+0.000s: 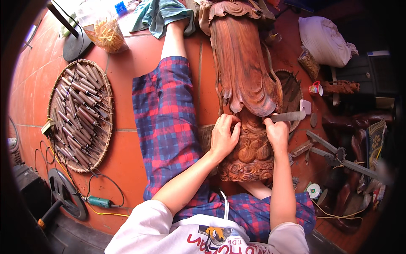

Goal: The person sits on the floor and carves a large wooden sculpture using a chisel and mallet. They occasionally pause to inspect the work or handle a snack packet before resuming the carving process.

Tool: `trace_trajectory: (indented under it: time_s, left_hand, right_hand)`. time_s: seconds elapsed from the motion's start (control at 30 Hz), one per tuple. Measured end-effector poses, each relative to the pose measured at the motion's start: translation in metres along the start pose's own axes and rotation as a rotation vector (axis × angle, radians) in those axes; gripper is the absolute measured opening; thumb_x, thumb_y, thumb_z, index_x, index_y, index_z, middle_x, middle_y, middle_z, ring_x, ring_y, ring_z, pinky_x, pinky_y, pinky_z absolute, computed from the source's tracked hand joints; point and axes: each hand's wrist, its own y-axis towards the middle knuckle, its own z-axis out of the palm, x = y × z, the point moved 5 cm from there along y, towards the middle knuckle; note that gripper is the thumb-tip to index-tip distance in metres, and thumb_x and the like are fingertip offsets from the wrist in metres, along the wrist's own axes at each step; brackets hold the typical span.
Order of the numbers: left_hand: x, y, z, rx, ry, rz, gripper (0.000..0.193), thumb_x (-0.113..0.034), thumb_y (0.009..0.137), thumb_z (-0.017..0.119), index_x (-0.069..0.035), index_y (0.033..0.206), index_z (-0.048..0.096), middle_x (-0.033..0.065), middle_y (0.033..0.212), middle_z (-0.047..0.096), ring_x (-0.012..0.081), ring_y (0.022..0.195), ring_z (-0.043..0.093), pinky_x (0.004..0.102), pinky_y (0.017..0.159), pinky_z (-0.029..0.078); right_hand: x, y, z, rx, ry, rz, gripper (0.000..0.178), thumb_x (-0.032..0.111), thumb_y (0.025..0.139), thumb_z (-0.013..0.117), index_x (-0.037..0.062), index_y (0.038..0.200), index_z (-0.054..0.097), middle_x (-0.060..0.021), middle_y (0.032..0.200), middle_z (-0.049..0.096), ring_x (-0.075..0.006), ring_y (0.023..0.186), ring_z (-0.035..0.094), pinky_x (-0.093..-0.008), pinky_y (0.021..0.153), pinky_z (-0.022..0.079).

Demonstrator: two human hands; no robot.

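From here, the polished reddish-brown wooden carving (241,55) is running off the view's top edge and hiding part of a round woven tray (300,91). The bare right hand (278,133) is covering one end of a flat grey metal strip (292,116).

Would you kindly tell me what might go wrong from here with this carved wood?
The flat grey tool in the right hand might slip and scratch the carved wood, or catch the left hand that touches the same piece. If the carved wood shifted, it could also press on the bare lower leg at its near end.
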Motion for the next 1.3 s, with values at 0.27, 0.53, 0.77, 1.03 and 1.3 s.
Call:
trace_trajectory:
  time_s: [0.27,0.53,0.77,1.03,1.3]
  left_hand:
    - [-0.002,0.000,-0.001,-0.004,0.002,-0.001,0.010,-0.009,0.087,0.063,-0.002,0.091,0.059,0.0145,0.089,0.057,0.0346,0.090,0.058,0.0429,0.080,0.047]
    - [-0.003,0.000,-0.002,-0.007,0.008,-0.019,0.009,-0.010,0.087,0.063,-0.002,0.091,0.059,0.0143,0.089,0.057,0.0341,0.090,0.058,0.0431,0.080,0.047]
    - [-0.001,0.003,-0.002,-0.012,0.009,-0.014,0.011,-0.010,0.087,0.063,-0.002,0.092,0.058,0.0145,0.090,0.057,0.0347,0.090,0.057,0.0432,0.079,0.047]
    - [-0.001,0.004,-0.002,-0.026,0.023,0.003,0.010,-0.010,0.087,0.063,-0.002,0.091,0.059,0.0147,0.089,0.057,0.0350,0.090,0.058,0.0428,0.080,0.047]
    - [-0.002,0.001,-0.002,-0.024,0.021,0.003,0.009,-0.009,0.087,0.062,-0.002,0.091,0.059,0.0142,0.089,0.057,0.0340,0.089,0.058,0.0424,0.080,0.047]
  right_hand:
    - [-0.001,0.000,-0.002,-0.001,0.049,0.024,0.019,0.016,0.076,0.063,-0.0024,0.070,0.061,-0.0203,0.063,0.059,-0.0398,0.061,0.059,-0.0470,0.062,0.046]
    - [-0.006,0.003,-0.003,0.188,0.057,0.195,0.024,0.023,0.078,0.071,0.0001,0.077,0.066,-0.0178,0.075,0.066,-0.0370,0.071,0.064,-0.0459,0.068,0.047]
    - [0.016,-0.008,0.000,-0.015,-0.049,-0.062,0.030,0.023,0.077,0.075,-0.0026,0.074,0.061,-0.0177,0.069,0.062,-0.0357,0.068,0.063,-0.0444,0.067,0.047]
    - [0.019,-0.010,0.003,-0.011,-0.069,0.023,0.031,0.025,0.076,0.079,-0.0024,0.073,0.063,-0.0201,0.084,0.067,-0.0397,0.083,0.065,-0.0482,0.074,0.049]
    - [0.004,-0.009,0.005,-0.053,0.052,-0.032,0.023,0.019,0.076,0.073,-0.0023,0.074,0.064,-0.0150,0.063,0.062,-0.0272,0.059,0.061,-0.0393,0.061,0.047]
